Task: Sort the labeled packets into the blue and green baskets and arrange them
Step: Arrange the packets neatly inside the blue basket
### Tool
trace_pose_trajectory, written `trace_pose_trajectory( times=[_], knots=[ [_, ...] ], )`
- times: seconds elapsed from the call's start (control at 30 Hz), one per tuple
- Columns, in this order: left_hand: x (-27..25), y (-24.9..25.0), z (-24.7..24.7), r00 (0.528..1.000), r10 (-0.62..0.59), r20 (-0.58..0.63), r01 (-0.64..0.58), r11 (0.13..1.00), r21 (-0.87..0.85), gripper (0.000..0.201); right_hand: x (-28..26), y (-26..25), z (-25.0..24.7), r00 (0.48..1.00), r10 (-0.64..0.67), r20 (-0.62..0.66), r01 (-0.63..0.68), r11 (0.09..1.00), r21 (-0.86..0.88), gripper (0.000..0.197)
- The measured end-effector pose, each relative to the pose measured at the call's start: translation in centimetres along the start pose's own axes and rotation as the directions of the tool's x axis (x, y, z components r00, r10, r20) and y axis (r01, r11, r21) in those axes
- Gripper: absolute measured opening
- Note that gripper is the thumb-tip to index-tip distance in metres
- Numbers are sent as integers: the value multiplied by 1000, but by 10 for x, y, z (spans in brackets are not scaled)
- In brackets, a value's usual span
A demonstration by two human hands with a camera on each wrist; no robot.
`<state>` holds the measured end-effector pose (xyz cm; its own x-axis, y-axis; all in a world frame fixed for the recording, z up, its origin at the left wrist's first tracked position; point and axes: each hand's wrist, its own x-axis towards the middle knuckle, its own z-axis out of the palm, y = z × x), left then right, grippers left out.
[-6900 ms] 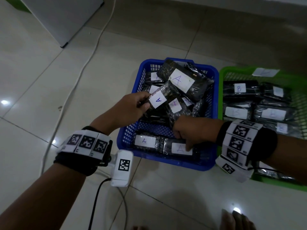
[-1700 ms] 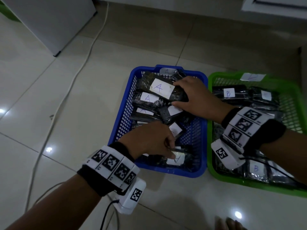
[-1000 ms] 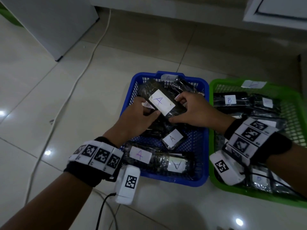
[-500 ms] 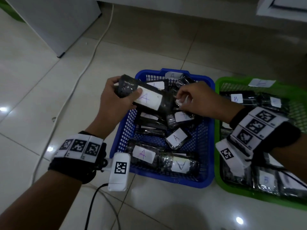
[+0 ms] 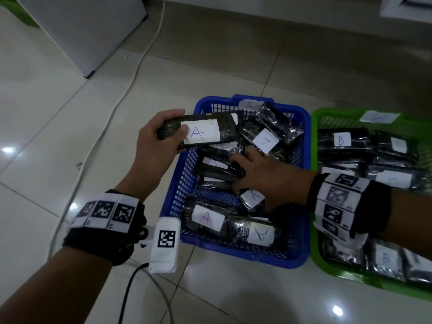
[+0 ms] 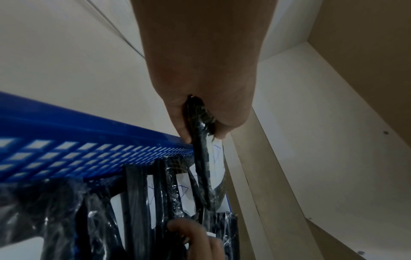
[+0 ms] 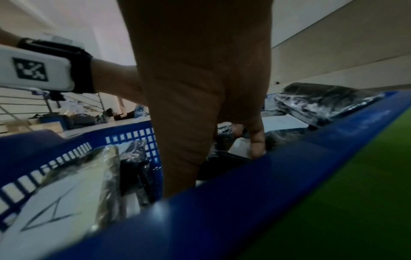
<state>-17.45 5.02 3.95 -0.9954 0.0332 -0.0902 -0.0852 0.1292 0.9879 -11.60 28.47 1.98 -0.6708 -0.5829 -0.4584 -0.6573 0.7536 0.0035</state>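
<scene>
My left hand [image 5: 174,127] grips one end of a black plastic-wrapped packet [image 5: 205,132] with a white label "A". It holds the packet flat above the left rim of the blue basket [image 5: 233,253]. In the left wrist view the thumb and fingers pinch the packet [image 6: 202,176] edge-on. My right hand [image 5: 243,169] reaches into the middle of the blue basket, its fingers [image 7: 255,144] spread and fairly straight on several "A" packets [image 5: 217,174]. The green basket [image 5: 314,136] to the right holds "B" packets [image 5: 341,139].
Two "A" packets [image 5: 207,218] lie along the blue basket's front wall. A white cable [image 5: 131,83] runs over the tiled floor on the left. A white cabinet [image 5: 81,31] stands at the back left. The two baskets touch side by side.
My left hand has lifted the "A" packet up and to the left, out over the basket's rim. My right hand let go of it and dropped to the packets in the basket's middle.
</scene>
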Motion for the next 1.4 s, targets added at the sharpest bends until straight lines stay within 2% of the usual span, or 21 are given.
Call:
trace_pose_trajectory(
  times=[0.13,0.27,0.33,0.4,0.53,0.6,0.7,0.87,0.93,1.0,1.07,1.17,1.27,1.4],
  knots=[
    [1,6,-3,998,-26,54,24,999,35,28,4,-8,-6,995,42,89,-35,996,-78,78],
    [0,23,-11,983,12,183,-41,987,157,22,4,2,-15,987,3,158,-16,997,81,74],
    [-1,31,-15,949,19,314,-91,972,216,20,0,11,-21,989,43,141,-67,983,173,84],
    [-3,34,-16,915,4,404,-131,949,287,20,-1,23,-28,995,57,85,-75,969,234,80],
    [-8,32,-10,891,34,452,-228,896,382,26,0,44,-35,997,75,26,-79,926,368,64],
    [-11,29,-5,863,37,504,-275,872,405,28,-3,52,-35,997,81,19,-82,911,405,62],
    [-14,26,1,816,14,578,-322,841,434,30,-4,55,-33,997,82,-12,-70,915,397,61],
    [-17,15,10,775,-2,633,-354,827,436,32,2,46,-23,1000,-15,22,8,957,289,63],
    [-18,9,13,765,12,644,-380,816,436,33,3,44,-18,999,-32,26,25,970,241,69],
    [-18,5,13,760,22,650,-392,813,431,34,3,43,-16,999,-36,35,28,982,188,76],
    [-20,0,14,765,35,643,-403,804,436,34,3,43,-19,999,-31,34,24,984,178,72],
    [-23,-5,16,799,34,600,-363,823,437,34,0,48,-28,1000,-18,5,16,975,221,64],
    [-24,-7,19,819,-17,574,-269,872,410,34,-5,56,-38,999,31,-31,-18,933,359,63],
    [-30,-12,25,832,-31,553,-223,895,386,30,-12,63,-47,986,121,-113,-29,798,602,65]
  ],
)
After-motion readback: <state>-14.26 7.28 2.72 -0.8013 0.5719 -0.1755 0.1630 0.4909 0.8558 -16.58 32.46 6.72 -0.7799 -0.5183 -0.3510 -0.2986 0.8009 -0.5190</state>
